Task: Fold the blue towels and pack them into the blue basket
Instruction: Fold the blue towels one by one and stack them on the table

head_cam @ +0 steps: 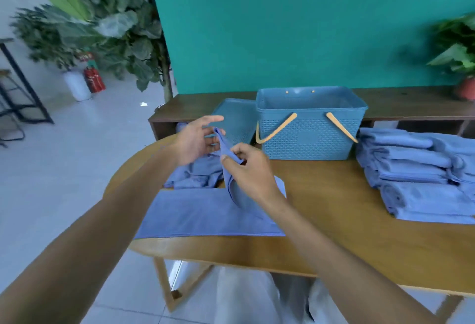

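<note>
A blue towel lies spread on the wooden table, one corner lifted above it. My right hand pinches that raised corner between thumb and fingers. My left hand is just left of it, pinching the towel's top edge with its index finger stretched out. Behind the hands stands the blue basket with tan handles folded down; its inside looks empty. A stack of folded blue towels sits at the right of the table. More crumpled blue towels lie under my left hand.
The basket's blue lid leans beside the basket on the left. A dark wooden shelf runs behind the table against a teal wall. Potted plants stand right and far left. A red fire extinguisher stands on the floor at left.
</note>
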